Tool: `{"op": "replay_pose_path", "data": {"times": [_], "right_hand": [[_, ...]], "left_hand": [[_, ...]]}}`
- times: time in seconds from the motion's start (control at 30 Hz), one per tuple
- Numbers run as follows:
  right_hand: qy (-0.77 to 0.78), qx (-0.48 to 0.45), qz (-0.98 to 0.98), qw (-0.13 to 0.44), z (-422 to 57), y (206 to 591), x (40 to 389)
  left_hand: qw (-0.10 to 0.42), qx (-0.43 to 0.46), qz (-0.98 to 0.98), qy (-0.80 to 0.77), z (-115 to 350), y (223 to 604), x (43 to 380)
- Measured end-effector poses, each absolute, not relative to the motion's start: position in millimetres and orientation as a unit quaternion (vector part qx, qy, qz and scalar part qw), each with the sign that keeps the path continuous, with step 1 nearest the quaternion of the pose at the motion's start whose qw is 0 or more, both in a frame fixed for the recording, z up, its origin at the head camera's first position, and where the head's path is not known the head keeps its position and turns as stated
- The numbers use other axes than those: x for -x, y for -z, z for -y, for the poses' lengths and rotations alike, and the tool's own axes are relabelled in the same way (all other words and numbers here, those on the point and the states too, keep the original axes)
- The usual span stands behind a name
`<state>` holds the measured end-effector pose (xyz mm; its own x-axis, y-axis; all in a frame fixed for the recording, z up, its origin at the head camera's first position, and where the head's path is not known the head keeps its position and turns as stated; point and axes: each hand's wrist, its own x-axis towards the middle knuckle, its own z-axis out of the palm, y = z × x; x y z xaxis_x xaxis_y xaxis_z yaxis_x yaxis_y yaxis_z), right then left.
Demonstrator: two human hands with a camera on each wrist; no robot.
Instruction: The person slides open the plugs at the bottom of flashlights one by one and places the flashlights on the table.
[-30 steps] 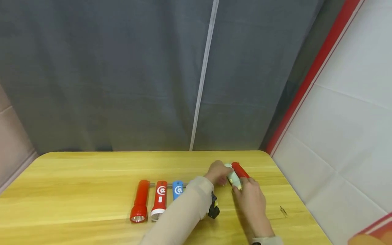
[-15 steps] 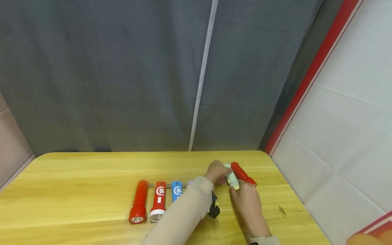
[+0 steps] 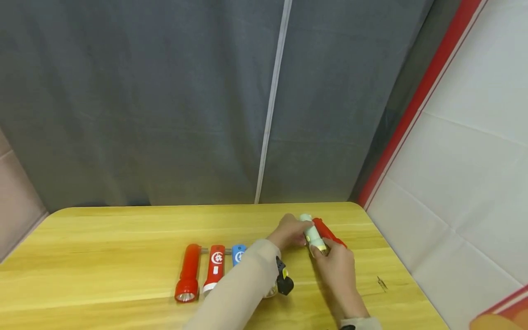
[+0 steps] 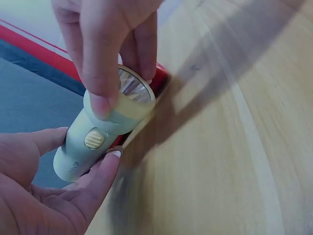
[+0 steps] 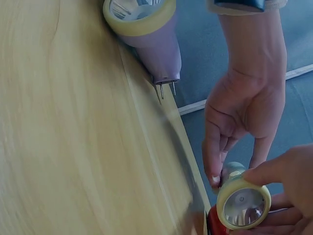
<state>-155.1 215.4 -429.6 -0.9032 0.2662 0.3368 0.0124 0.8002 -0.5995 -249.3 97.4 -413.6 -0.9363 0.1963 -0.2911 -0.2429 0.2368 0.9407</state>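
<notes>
A pale green flashlight (image 3: pixel 312 235) is held between both hands over the right side of the table. My left hand (image 3: pixel 290 231) grips its body, fingers and thumb on either side; in the left wrist view the flashlight's switch (image 4: pixel 94 139) faces up between them. My right hand (image 3: pixel 337 268) pinches the cream-rimmed head, whose lens (image 5: pixel 245 208) shows in the right wrist view. Right beside it lies a red flashlight (image 3: pixel 326 229), partly covered by the right hand.
Left of the arms, a red flashlight (image 3: pixel 189 272), a red-and-white one (image 3: pixel 216 266) and a blue one (image 3: pixel 238 253) lie in a row. A purple flashlight (image 5: pixel 159 54) with metal prongs sits near the left forearm. A small dark mark (image 3: pixel 382 284) shows at the right.
The right hand shifted slightly left, uncovering the red flashlight's head, then came back right over it. The pale green flashlight has moved a little, its tail end showing more beyond the left hand.
</notes>
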Motion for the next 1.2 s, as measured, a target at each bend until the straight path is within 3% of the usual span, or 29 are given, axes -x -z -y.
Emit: {"op": "replay_pose_path", "data": {"times": [0.33,0.77,1.2], "right_hand": [[-0.327,0.047,0.919,0.216,-211,422,152],[-0.436,0.039,0.892,0.111,-206,402,146],[-0.555,0.033,0.831,0.021,-200,372,128]], "left_hand": [[0.182,-0.002,-0.731,-0.658,-73,403,247],[0.148,-0.052,-0.725,-0.670,-53,382,234],[0.127,-0.111,-0.716,-0.677,-30,360,200]]}}
